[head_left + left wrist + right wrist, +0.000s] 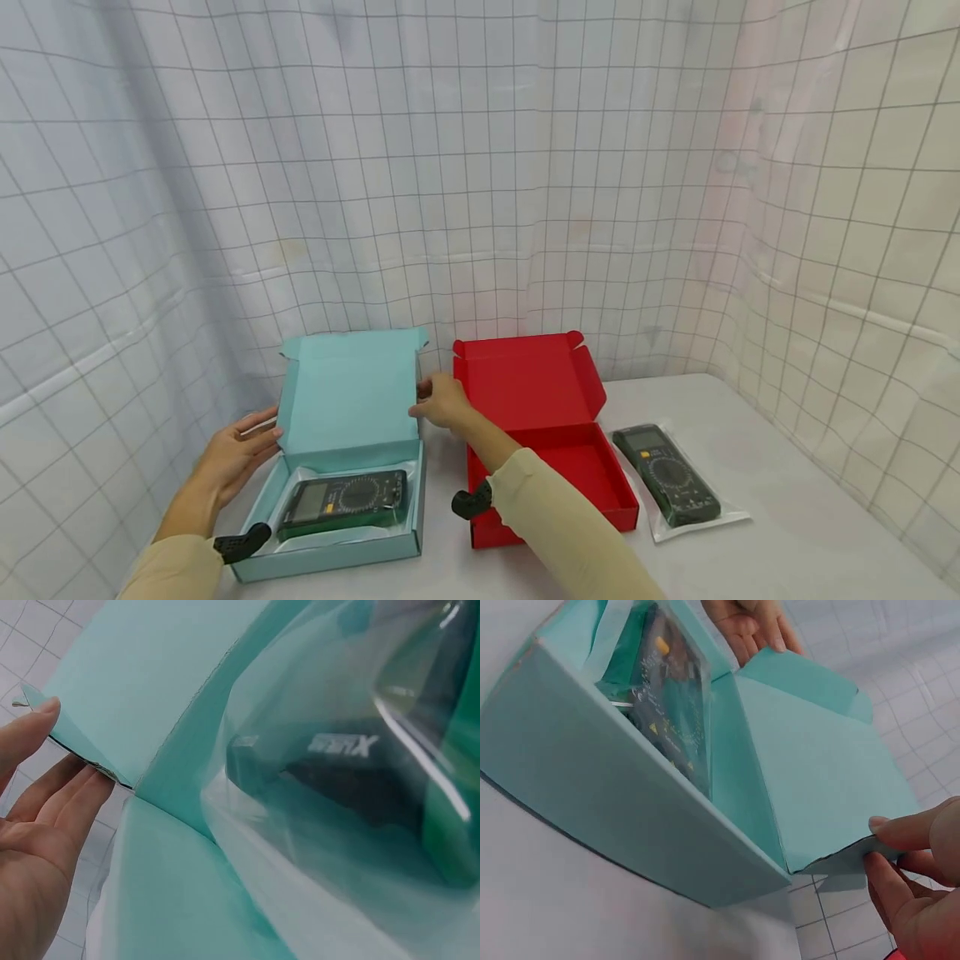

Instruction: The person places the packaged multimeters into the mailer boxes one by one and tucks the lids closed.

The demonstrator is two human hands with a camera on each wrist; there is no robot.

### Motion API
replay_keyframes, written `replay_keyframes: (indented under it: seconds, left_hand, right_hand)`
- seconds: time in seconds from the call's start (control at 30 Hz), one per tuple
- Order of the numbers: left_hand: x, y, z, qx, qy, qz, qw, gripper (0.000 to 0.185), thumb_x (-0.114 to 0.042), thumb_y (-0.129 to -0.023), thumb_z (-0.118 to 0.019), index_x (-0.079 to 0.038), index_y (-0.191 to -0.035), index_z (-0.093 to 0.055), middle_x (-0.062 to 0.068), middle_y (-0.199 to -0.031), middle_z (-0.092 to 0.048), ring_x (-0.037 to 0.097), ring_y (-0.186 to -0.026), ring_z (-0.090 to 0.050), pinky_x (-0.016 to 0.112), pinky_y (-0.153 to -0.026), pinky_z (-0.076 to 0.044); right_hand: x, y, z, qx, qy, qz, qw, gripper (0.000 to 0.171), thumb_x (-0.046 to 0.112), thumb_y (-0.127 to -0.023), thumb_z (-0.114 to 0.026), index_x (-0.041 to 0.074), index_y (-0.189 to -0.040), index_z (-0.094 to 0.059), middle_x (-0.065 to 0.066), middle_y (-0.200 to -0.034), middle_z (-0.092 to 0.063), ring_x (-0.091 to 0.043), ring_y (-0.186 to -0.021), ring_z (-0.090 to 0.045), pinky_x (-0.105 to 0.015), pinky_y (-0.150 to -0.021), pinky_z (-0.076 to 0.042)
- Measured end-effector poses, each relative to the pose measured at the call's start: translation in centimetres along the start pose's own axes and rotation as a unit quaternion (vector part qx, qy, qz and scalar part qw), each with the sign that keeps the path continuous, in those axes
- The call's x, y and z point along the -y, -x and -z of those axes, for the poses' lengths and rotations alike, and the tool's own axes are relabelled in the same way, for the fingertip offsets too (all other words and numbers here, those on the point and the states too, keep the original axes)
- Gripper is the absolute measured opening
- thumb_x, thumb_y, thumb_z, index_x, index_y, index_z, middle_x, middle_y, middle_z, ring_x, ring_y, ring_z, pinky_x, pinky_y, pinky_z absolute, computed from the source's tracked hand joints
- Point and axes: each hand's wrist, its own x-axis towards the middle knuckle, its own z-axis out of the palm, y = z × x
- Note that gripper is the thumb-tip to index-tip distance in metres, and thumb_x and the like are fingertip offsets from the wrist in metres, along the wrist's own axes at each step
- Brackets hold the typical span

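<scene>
A light teal cardboard box [330,557] stands with its lid [352,392] raised. Inside it lies a multimeter [348,500] with a green case, wrapped in a clear plastic bag [262,862]. My left hand [234,454] pinches the lid's left edge, thumb on the inner face and fingers behind. On the opposite edge, my right hand [444,402] grips the lid between thumb and fingers. The right wrist view shows that edge between thumb and fingers [889,889].
Right of the teal box is an open red box [555,533], partly behind my right forearm. Farther right, another bagged multimeter [666,475] lies on the white table [787,500]. A white gridded curtain [495,167] surrounds the table's back and sides.
</scene>
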Motion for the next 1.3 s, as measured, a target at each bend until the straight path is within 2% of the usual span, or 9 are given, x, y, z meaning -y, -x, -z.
replay_keyframes:
  seconds: [0.13, 0.2, 0.33, 0.53, 0.67, 0.87, 1.07, 1.2, 1.3]
  left_hand:
    - [0.0, 0.3, -0.1, -0.014, -0.042, 0.005, 0.999, 0.052, -0.006, -0.101, -0.069, -0.013, -0.149, -0.053, -0.016, -0.119, -0.059, 0.002, -0.108, -0.066, 0.025, -0.095, -0.054]
    - [0.0, 0.3, -0.2, -0.022, -0.051, 0.004, 0.9985, 0.056, -0.007, -0.1, -0.07, -0.009, -0.152, -0.049, -0.014, -0.119, -0.059, 0.002, -0.107, -0.066, 0.026, -0.094, -0.054]
    - [0.1, 0.4, -0.4, -0.027, -0.064, -0.007, 0.9976, 0.045, -0.007, -0.103, -0.066, -0.006, -0.146, -0.051, -0.01, -0.115, -0.064, 0.005, -0.105, -0.067, 0.025, -0.092, -0.055]
    - [0.1, 0.7, -0.9, -0.03, -0.053, -0.032, 0.9977, 0.032, -0.012, -0.106, -0.061, -0.002, -0.136, -0.053, -0.007, -0.113, -0.067, 0.009, -0.103, -0.069, 0.026, -0.089, -0.057]
    - [0.0, 1.1, -0.9, -0.026, -0.05, -0.055, 0.9969, 0.027, -0.009, -0.106, -0.061, -0.002, -0.131, -0.056, -0.007, -0.114, -0.066, 0.008, -0.103, -0.068, 0.025, -0.088, -0.057]
    - [-0.3, 1.4, -0.8, -0.014, -0.077, -0.087, 0.9931, 0.032, -0.007, -0.105, -0.061, 0.009, -0.131, -0.05, -0.008, -0.118, -0.064, 0.007, -0.105, -0.068, 0.025, -0.089, -0.057]
    - [-1.2, 1.9, -0.6, -0.01, -0.105, -0.072, 0.9918, 0.031, -0.002, -0.104, -0.061, 0.011, -0.128, -0.047, -0.004, -0.115, -0.066, 0.009, -0.103, -0.069, 0.025, -0.087, -0.058]
    - [-1.7, 2.0, -0.9, -0.012, -0.14, -0.054, 0.9886, 0.035, -0.003, -0.104, -0.062, 0.012, -0.13, -0.045, -0.001, -0.117, -0.066, 0.01, -0.102, -0.07, 0.027, -0.088, -0.058]
    - [-2.0, 2.1, -1.1, -0.013, -0.173, -0.043, 0.9839, 0.038, -0.004, -0.104, -0.062, 0.012, -0.132, -0.043, 0.007, -0.122, -0.065, 0.011, -0.103, -0.07, 0.029, -0.089, -0.058]
  right_hand:
    - [0.1, 0.1, -0.4, -0.006, 0.012, 0.008, 1.0, 0.034, 0.013, -0.093, -0.079, 0.002, -0.122, -0.065, -0.004, -0.108, -0.066, -0.02, -0.098, -0.061, -0.035, -0.084, -0.059]
    - [0.2, 0.2, -0.5, -0.012, 0.02, 0.012, 1.0, 0.031, 0.016, -0.095, -0.077, 0.002, -0.121, -0.066, -0.004, -0.106, -0.066, -0.02, -0.096, -0.061, -0.033, -0.082, -0.059]
    - [0.4, 0.5, -0.6, -0.022, 0.025, 0.015, 0.999, 0.024, 0.015, -0.099, -0.072, 0.002, -0.119, -0.067, -0.004, -0.103, -0.066, -0.02, -0.092, -0.06, -0.031, -0.079, -0.059]
    - [0.7, 0.6, -0.5, -0.021, -0.006, 0.011, 1.0, 0.026, 0.007, -0.095, -0.076, -0.001, -0.118, -0.067, -0.006, -0.099, -0.068, -0.018, -0.086, -0.066, -0.03, -0.079, -0.06]
    - [1.0, 0.6, -0.3, -0.01, -0.027, 0.005, 1.0, 0.032, 0.007, -0.092, -0.079, 0.0, -0.12, -0.064, -0.011, -0.107, -0.067, -0.019, -0.085, -0.069, -0.033, -0.081, -0.061]
    - [1.3, 0.8, 0.2, 0.008, -0.043, -0.006, 0.999, 0.045, 0.007, -0.091, -0.081, 0.001, -0.131, -0.06, -0.016, -0.117, -0.068, -0.024, -0.089, -0.073, -0.039, -0.084, -0.061]
    - [1.3, 0.8, 0.6, 0.04, -0.037, -0.006, 0.998, 0.065, 0.008, -0.09, -0.081, 0.001, -0.147, -0.051, -0.016, -0.12, -0.068, -0.024, -0.09, -0.074, -0.042, -0.085, -0.061]
    - [1.2, 0.8, 0.9, 0.047, -0.024, -0.001, 0.999, 0.066, 0.009, -0.089, -0.082, 0.002, -0.147, -0.053, -0.015, -0.12, -0.069, -0.025, -0.094, -0.072, -0.042, -0.084, -0.061]
    - [1.2, 1.0, 1.1, 0.045, -0.022, 0.001, 0.999, 0.065, 0.009, -0.088, -0.084, 0.004, -0.145, -0.054, -0.013, -0.119, -0.069, -0.026, -0.099, -0.069, -0.042, -0.083, -0.062]
